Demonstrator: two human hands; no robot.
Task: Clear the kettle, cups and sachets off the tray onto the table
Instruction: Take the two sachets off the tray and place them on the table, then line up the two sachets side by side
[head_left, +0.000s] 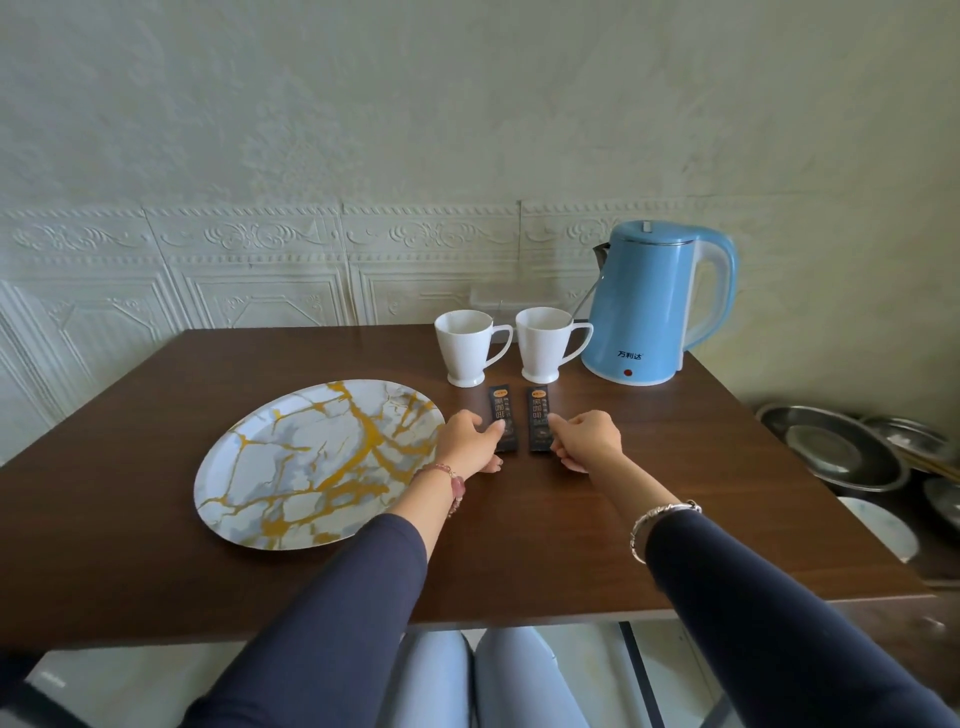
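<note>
The round marble-and-gold tray (291, 467) lies bare on the left half of the brown table (675, 467). To its right, on the table, a blue kettle (649, 306) stands at the back with two white cups (467, 345) (545, 343) in front of it. Two black sachets lie side by side below the cups. My left hand (470, 441) pinches the lower end of the left sachet (502, 415). My right hand (587, 439) pinches the lower end of the right sachet (537, 415). Both sachets lie flat on the wood.
The embossed white wall (311, 260) runs just behind the table's far edge. Off the right edge, lower down, sit stacked metal basins (841, 447) and a white plate (878, 525). My knees show under the near edge.
</note>
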